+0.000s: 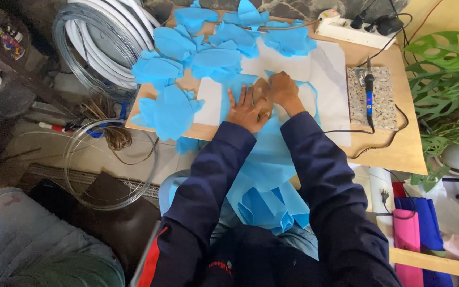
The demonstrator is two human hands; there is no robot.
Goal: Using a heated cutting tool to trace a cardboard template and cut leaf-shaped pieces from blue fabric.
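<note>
The wooden table holds white paper under a long blue sheet. At the sheet's 12 o'clock lies a brown cardboard shape. The left hand lies flat, fingers spread, pressing it. The right hand is curled at its 3 o'clock edge. Pressing hard stops slipping

Soldering iron lying on speckled stone slab, cord trailing off wooden board. White power strip sitting at far edge, black plugs sticking in. Coils of white tubing leaning off to the side, clear hose loop lying on floor beside raffia bundle. Monstera plant crowding other side. Pink and blue fabric rolls standing below.
</note>
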